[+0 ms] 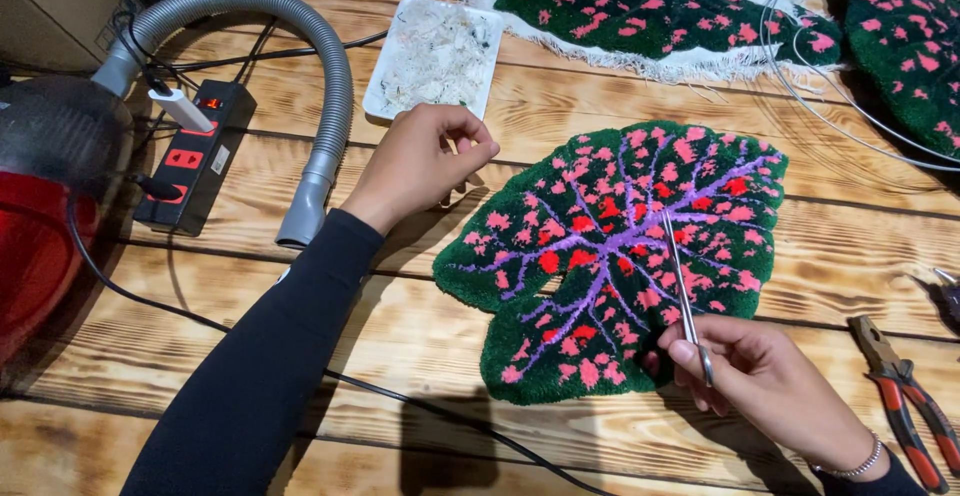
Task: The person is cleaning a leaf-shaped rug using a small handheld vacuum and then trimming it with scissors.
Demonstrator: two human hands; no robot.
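Tufted yarn: I am working on a leaf-shaped tufted rug (615, 256), dark green with pink blotches and purple veins, lying flat on the wooden worktop (420, 336) between my two hands.
Right hand: my right hand (760, 381) is gripping slim metal tweezers (683, 286) at their near end, fingers pinched closed around them.
Tweezers' axis: they are running up and slightly left from my hand, along the rug's central purple vein, with the tips resting on the pile near the middle of the leaf.
Direction from the hand: the rug is lying just beyond and to the left of my right hand, its lower edge touching my fingers; this hand is the nearer one to it.
Left hand: my left hand (425, 161) is hovering over the worktop just left of the rug's upper lobe, fingers curled in with fingertips pinched together; I cannot tell whether it is holding anything.
White tray: a tray of pale yarn clippings (435, 56) is sitting just beyond my left hand.
Left side: a grey vacuum hose (325, 106) is curving down beside a black power strip (195, 156).
Right edge: red-handled pliers (905, 401) are lying beside my right wrist.
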